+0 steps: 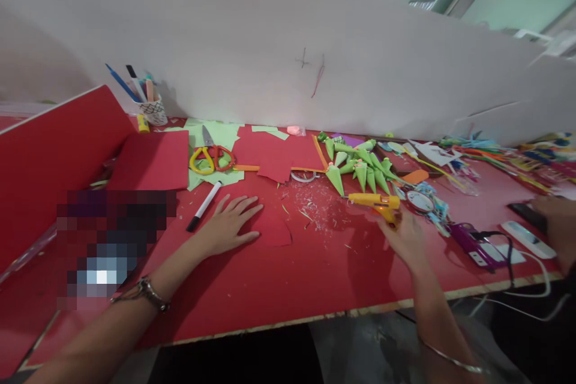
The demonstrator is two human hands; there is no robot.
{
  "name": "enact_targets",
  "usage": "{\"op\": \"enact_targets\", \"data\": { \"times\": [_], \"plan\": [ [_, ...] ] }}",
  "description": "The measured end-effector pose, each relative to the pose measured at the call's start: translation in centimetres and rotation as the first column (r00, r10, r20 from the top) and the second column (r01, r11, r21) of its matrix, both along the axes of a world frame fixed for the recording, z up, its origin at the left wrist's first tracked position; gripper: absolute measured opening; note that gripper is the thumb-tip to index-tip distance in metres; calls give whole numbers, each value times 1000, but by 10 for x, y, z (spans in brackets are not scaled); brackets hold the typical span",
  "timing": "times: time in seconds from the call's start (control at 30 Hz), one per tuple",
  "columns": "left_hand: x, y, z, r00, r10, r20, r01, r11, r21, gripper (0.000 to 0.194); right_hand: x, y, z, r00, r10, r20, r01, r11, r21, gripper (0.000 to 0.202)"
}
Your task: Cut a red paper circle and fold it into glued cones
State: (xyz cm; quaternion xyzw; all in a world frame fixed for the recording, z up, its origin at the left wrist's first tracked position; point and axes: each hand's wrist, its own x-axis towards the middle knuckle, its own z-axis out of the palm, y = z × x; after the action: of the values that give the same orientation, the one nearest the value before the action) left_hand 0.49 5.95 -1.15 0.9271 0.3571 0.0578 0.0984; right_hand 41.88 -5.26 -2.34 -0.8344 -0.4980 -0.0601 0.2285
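My left hand (234, 223) lies flat with fingers spread at the left edge of a cut piece of red paper (273, 229) on the red table (288, 288). Just left of its fingers is a black-and-white marker (204, 206). On the right, my right hand (407, 237) is wrapped round the handle of a yellow hot glue gun (375, 200), its nozzle pointing left. Beyond the nozzle sits a cluster of green paper cones (360, 168). Small scraps (317, 207) are scattered between my hands.
Scissors (212, 159) with red and yellow handles lie on green paper at the back left. A pen cup (153, 109) stands by the white partition (252, 42). A purple power bank-like box (477, 246) is on the right, near another person's hand (551, 213).
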Motion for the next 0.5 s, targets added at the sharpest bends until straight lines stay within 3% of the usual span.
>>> {"op": "enact_targets", "data": {
  "times": [0.17,0.5],
  "plan": [
    [1,7,-1,997,0,76,0,1000,0,61,-4,16,0,1000,25,14,-24,995,-94,19],
    [13,8,2,988,33,150,-36,999,20,59,-3,28,-5,994,114,4,-113,993,-31,14]
  ]
}}
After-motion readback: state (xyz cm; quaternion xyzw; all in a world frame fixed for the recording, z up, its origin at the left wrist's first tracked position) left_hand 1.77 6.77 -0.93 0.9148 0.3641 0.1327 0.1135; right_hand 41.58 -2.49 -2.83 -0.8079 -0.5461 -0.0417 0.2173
